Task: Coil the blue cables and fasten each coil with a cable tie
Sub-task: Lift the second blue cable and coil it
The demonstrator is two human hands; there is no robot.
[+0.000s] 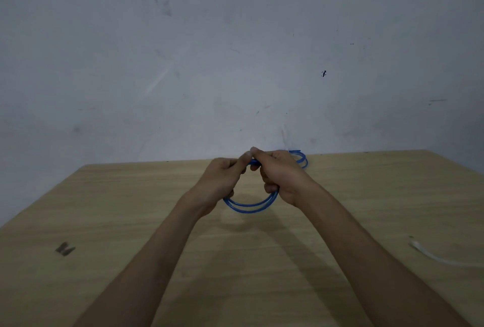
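A coil of blue cable (250, 206) hangs above the wooden table between my two hands, its lower loops showing below them. My left hand (222, 177) pinches the top of the coil with curled fingers. My right hand (280, 174) grips the same coil, thumb against my left thumb at the top. Whether a tie is on this coil is hidden by the fingers. A second blue cable coil (302, 160) lies behind my right hand at the table's far edge. A white cable tie (434, 256) lies on the table at the right.
The wooden table (131, 221) runs up to a grey-white wall (235, 64). A dark mark (65, 248) sits on the table surface at the left.
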